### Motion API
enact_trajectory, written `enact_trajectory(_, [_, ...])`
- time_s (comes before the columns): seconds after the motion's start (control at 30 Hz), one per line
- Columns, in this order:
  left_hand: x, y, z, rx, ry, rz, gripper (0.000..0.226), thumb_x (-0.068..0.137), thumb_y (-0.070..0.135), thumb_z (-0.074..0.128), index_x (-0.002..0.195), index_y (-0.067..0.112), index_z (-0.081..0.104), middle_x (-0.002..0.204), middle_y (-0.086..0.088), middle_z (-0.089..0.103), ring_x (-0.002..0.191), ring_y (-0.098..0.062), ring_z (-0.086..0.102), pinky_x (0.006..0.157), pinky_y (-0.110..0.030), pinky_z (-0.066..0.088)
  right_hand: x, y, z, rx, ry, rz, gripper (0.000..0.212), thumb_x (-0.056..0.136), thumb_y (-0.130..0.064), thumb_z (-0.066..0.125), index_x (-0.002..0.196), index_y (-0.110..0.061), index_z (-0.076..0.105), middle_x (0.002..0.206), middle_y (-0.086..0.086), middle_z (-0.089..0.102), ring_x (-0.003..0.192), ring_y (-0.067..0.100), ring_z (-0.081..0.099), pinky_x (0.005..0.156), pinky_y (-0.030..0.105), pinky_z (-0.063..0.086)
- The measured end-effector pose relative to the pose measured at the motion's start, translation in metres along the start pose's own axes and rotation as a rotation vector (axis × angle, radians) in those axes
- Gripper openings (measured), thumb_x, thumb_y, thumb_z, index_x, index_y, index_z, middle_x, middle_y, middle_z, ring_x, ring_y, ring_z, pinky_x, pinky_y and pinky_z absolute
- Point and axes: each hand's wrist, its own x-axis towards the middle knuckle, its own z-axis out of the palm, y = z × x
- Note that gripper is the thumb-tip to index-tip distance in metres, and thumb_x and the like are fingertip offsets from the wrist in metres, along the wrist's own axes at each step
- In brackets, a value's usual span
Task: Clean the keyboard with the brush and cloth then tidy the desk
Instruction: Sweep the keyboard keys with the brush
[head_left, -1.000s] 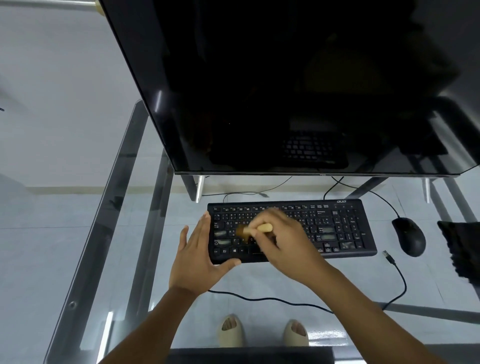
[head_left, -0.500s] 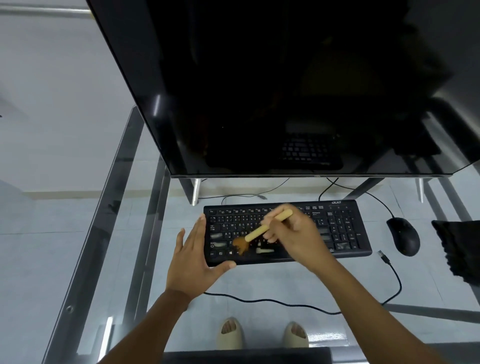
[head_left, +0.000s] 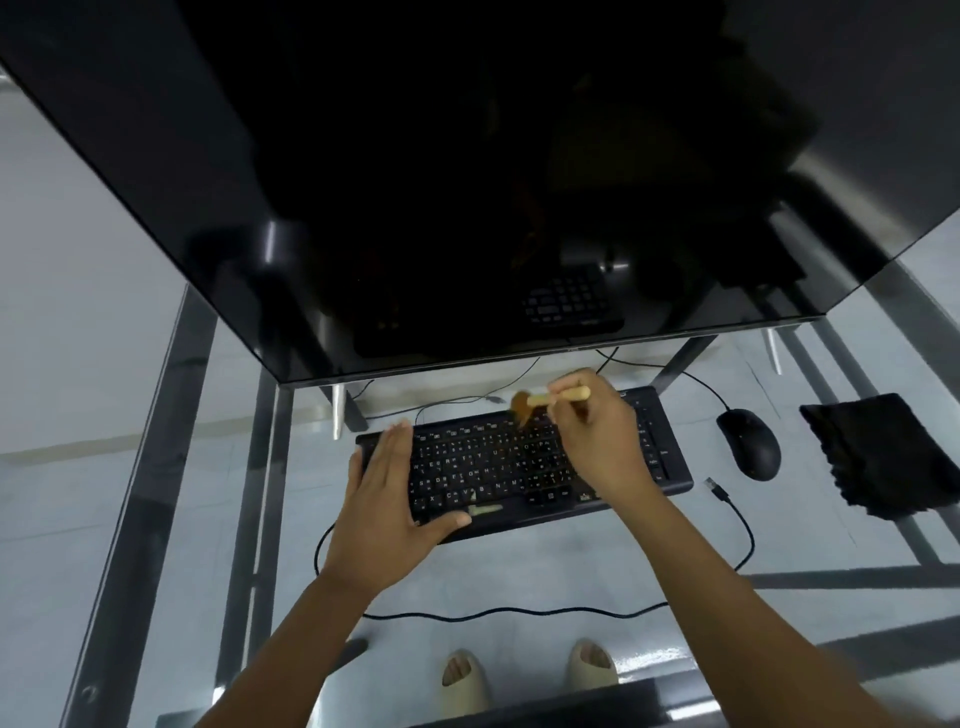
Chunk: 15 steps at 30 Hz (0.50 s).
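Brushing along the top key row of the black corded keyboard (head_left: 524, 467), centre of frame: small wooden-handled brush with tan bristles (head_left: 550, 401) pinched in the curled fingers of the right hand (head_left: 597, 441), bristles down on the upper keys. Left hand (head_left: 387, 499) flat, fingers straight, thumb spread, pressing the keyboard's left end to steady it. Brush probably light, stiff in the handle, soft at the tip; best held mid-handle, as now. Keyboard likely light enough to slide on glass, hence the bracing. Dark folded cloth (head_left: 883, 457) lying untouched at right edge, beyond the black mouse (head_left: 748, 441). Clear glass desk on metal frame (head_left: 171, 467), pale floor and sandalled feet visible through it; big dark monitor (head_left: 467, 182) filling the upper frame.
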Motion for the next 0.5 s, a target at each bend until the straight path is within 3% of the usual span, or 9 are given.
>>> enact_trajectory(0.03, [0.004, 0.006, 0.001, 0.014, -0.024, 0.023, 0.119, 0.066, 0.082, 0.054, 0.154, 0.021, 0.000, 0.158, 0.011, 0.004, 0.133, 0.017, -0.025, 0.119, -0.038, -0.004, 0.001, 0.002, -0.002, 0.035, -0.008, 0.019, 0.008, 0.094, -0.012, 0.056, 0.091, -0.018, 0.061, 0.080, -0.002, 0.069, 0.075, 0.015, 0.067, 0.068, 0.029, 0.054])
enact_trajectory(0.1, [0.009, 0.013, 0.006, 0.055, -0.092, 0.048, 0.122, 0.066, 0.083, 0.054, 0.153, 0.023, -0.007, 0.161, 0.009, -0.001, 0.136, 0.012, -0.025, 0.120, -0.037, -0.008, -0.002, 0.003, -0.002, 0.047, -0.189, 0.066, 0.007, 0.094, -0.013, 0.056, 0.089, -0.015, 0.060, 0.077, 0.001, 0.071, 0.072, 0.015, 0.069, 0.072, 0.033, 0.058])
enact_trajectory(0.13, [0.012, 0.016, 0.009, 0.073, -0.131, 0.050, 0.123, 0.066, 0.084, 0.053, 0.152, 0.023, -0.010, 0.161, 0.008, -0.004, 0.138, 0.009, -0.024, 0.119, -0.036, -0.010, -0.003, 0.003, -0.002, 0.000, -0.208, 0.049, 0.007, 0.094, -0.012, 0.057, 0.088, -0.015, 0.060, 0.074, -0.002, 0.070, 0.069, 0.009, 0.068, 0.069, 0.029, 0.058])
enact_trajectory(0.2, [0.016, 0.020, 0.013, 0.107, -0.195, 0.052, 0.127, 0.063, 0.086, 0.051, 0.151, 0.023, -0.015, 0.161, 0.008, -0.011, 0.141, 0.003, -0.023, 0.119, -0.037, -0.014, -0.002, 0.005, -0.006, -0.090, -0.036, -0.061, 0.008, 0.092, -0.007, 0.059, 0.086, -0.014, 0.061, 0.076, -0.010, 0.062, 0.067, -0.004, 0.060, 0.060, 0.009, 0.046])
enact_trajectory(0.27, [0.018, 0.023, 0.015, 0.148, -0.220, 0.058, 0.131, 0.061, 0.088, 0.050, 0.151, 0.022, -0.019, 0.160, 0.008, -0.016, 0.142, -0.001, -0.024, 0.118, -0.037, -0.016, -0.004, 0.002, -0.014, -0.098, 0.058, -0.132, 0.007, 0.091, -0.003, 0.060, 0.089, -0.010, 0.062, 0.082, -0.009, 0.060, 0.070, -0.010, 0.056, 0.060, 0.004, 0.039])
enact_trajectory(0.4, [0.016, 0.024, 0.017, 0.184, -0.246, 0.053, 0.134, 0.061, 0.086, 0.054, 0.150, 0.020, -0.021, 0.158, 0.007, -0.020, 0.141, -0.002, -0.028, 0.116, -0.036, -0.020, -0.021, 0.001, -0.028, 0.028, -0.393, 0.064, 0.009, 0.093, -0.008, 0.057, 0.087, -0.013, 0.061, 0.076, 0.000, 0.071, 0.066, 0.006, 0.067, 0.060, 0.018, 0.052])
enact_trajectory(0.43, [0.016, 0.024, 0.016, 0.193, -0.245, 0.055, 0.134, 0.061, 0.086, 0.054, 0.150, 0.019, -0.022, 0.158, 0.007, -0.020, 0.141, -0.003, -0.028, 0.116, -0.036, -0.020, -0.025, 0.001, -0.031, 0.073, -0.414, 0.083, 0.008, 0.092, -0.008, 0.057, 0.087, -0.013, 0.062, 0.075, 0.002, 0.070, 0.066, 0.011, 0.069, 0.063, 0.024, 0.056])
enact_trajectory(0.5, [0.016, 0.024, 0.017, 0.207, -0.246, 0.058, 0.134, 0.060, 0.088, 0.050, 0.149, 0.019, -0.022, 0.158, 0.007, -0.021, 0.142, -0.004, -0.028, 0.117, -0.037, -0.019, -0.026, 0.002, -0.036, 0.095, -0.287, 0.028, 0.009, 0.092, -0.008, 0.058, 0.089, -0.015, 0.062, 0.078, 0.002, 0.071, 0.072, 0.015, 0.069, 0.068, 0.028, 0.058])
